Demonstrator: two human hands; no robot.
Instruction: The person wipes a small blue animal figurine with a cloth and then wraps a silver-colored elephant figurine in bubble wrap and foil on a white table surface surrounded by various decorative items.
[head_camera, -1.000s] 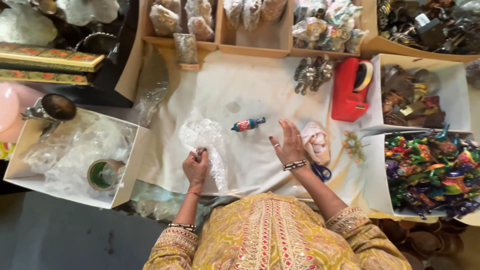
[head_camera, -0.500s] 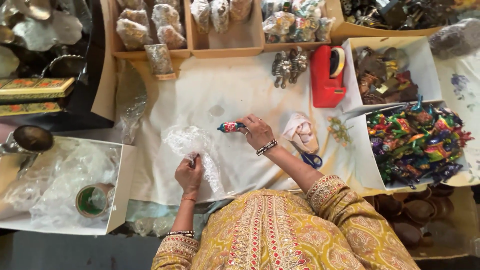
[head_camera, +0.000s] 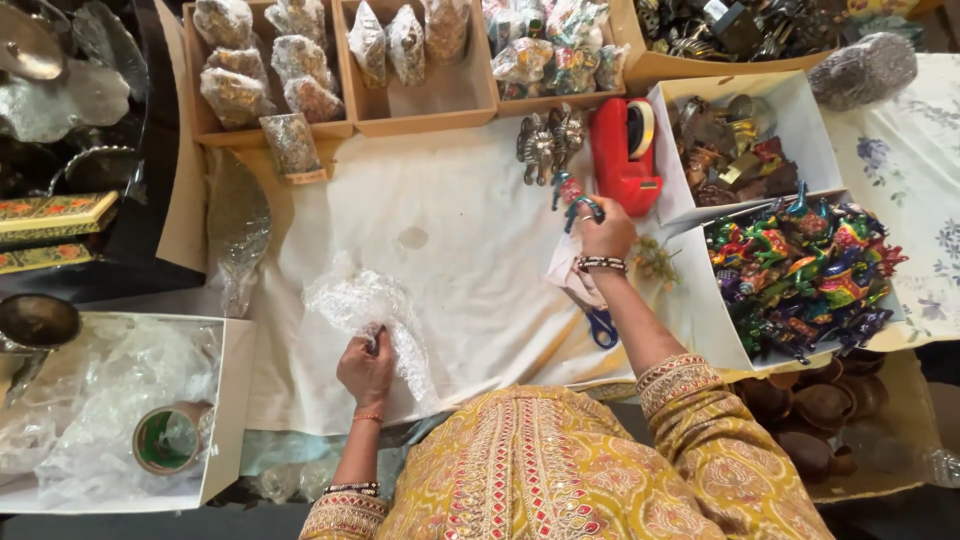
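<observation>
1. The right hand (head_camera: 606, 232) closes around a small painted figurine (head_camera: 576, 196) beside the red tape dispenser (head_camera: 626, 150).
2. The left hand (head_camera: 366, 366) pinches a light, soft bubble wrap sheet (head_camera: 368, 305) on the white cloth (head_camera: 470, 260).
3. The figurine looks rigid, possibly fragile; best held by its body.
4. Blue-handled scissors (head_camera: 601, 326) and a box of painted figurines (head_camera: 800, 270) crowd the right side.

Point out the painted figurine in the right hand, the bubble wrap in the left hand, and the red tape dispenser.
painted figurine (head_camera: 574, 196), head view, its body above the fingers.
bubble wrap (head_camera: 352, 300), head view, crumpled upper part.
red tape dispenser (head_camera: 617, 172), head view, red body.
</observation>
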